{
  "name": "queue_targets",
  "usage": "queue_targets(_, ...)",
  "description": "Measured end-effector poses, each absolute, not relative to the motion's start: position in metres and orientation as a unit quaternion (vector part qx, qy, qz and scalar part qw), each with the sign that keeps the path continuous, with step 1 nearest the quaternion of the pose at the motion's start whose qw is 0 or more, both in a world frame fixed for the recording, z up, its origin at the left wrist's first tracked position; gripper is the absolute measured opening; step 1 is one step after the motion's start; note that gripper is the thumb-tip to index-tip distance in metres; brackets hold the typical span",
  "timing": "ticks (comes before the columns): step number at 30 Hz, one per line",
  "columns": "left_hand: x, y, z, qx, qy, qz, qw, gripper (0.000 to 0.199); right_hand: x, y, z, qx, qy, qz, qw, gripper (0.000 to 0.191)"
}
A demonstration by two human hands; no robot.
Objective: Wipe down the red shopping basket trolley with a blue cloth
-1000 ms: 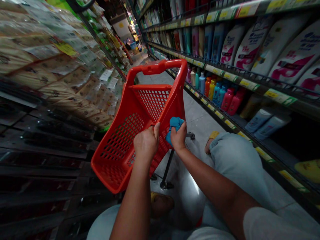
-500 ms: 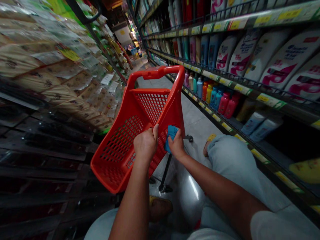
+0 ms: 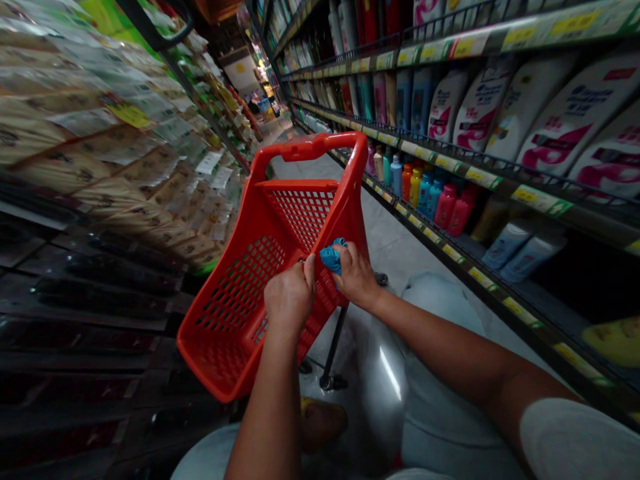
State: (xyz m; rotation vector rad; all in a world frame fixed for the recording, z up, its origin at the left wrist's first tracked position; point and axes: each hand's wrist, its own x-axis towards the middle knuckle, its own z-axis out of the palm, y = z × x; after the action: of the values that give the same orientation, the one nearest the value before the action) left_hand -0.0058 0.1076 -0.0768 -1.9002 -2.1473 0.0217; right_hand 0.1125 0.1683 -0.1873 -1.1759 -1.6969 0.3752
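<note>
A red plastic shopping cart [image 3: 257,267] with perforated walls stands tilted in view before me, its basket holding nothing that I can see. My left hand [image 3: 290,292] is closed around the cart's near rim, thumb on top. Just right of it, my right hand [image 3: 356,275] grips a crumpled blue cloth [image 3: 333,255] against the outer side of the cart, near the rim. The fingertips of my right hand are partly hidden by the cloth.
Shelves of bottles [image 3: 575,120] line the right side, with price labels along their edges. Packaged goods [image 3: 125,180] are stacked at the left. A wheel [image 3: 333,382] of the cart rests on the grey floor [image 3: 370,360], near my legs.
My right hand has moved up slightly with the blue cloth, which is now more bunched. My left hand keeps its hold on the rim. My right foot has gone from view.
</note>
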Motion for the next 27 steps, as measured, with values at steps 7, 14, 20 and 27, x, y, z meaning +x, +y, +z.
queue_targets(7, -0.004, 0.109, -0.077, -0.649, -0.746, 0.018, 0.149, 0.071, 0.122, 0.169, -0.193, -0.590, -0.677, 0.124, 0.423, 0.049)
queue_targets(14, -0.004, 0.110, -0.076, -0.649, -0.745, 0.020, 0.151, 0.069, 0.112, 0.158, -0.202, -0.534, -0.718, 0.114, 0.433, 0.050)
queue_targets(20, -0.004, 0.110, -0.075, -0.648, -0.746, 0.026, 0.151, 0.069, 0.103, 0.152, -0.217, -0.561, -0.674, 0.138, 0.460, 0.052)
queue_targets(27, -0.004, 0.110, -0.076, -0.650, -0.745, 0.025, 0.145, 0.070, 0.098, 0.157, -0.240, -0.555, -0.634, 0.162, 0.513, 0.052)
